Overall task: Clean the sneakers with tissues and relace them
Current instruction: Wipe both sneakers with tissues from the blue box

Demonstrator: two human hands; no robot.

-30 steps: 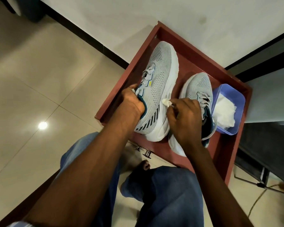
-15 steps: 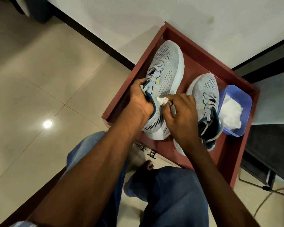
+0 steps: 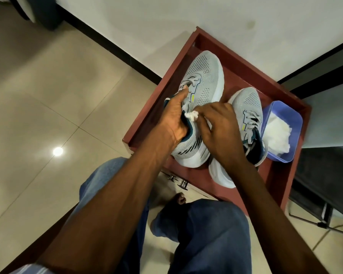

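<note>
Two grey mesh sneakers with white soles lie in a red-brown wooden drawer (image 3: 281, 91). My left hand (image 3: 172, 119) grips the collar of the left sneaker (image 3: 204, 80), thumb up by its laces. My right hand (image 3: 220, 129) pinches a small crumpled white tissue (image 3: 250, 115) against that sneaker's side near the collar. The right sneaker (image 3: 248, 103) lies beside it, laced, partly hidden behind my right hand and wrist.
A blue plastic tub (image 3: 291, 115) holding white tissues (image 3: 277, 133) sits in the drawer's right corner. The drawer stands on a beige tiled floor against a white wall with a black skirting. My knees in blue jeans and a bare toe (image 3: 179, 199) are below.
The right hand has carried the tissue from the sole edge up and left to the sneaker's collar area. The left hand keeps its grip, and the sneaker has tilted slightly.
</note>
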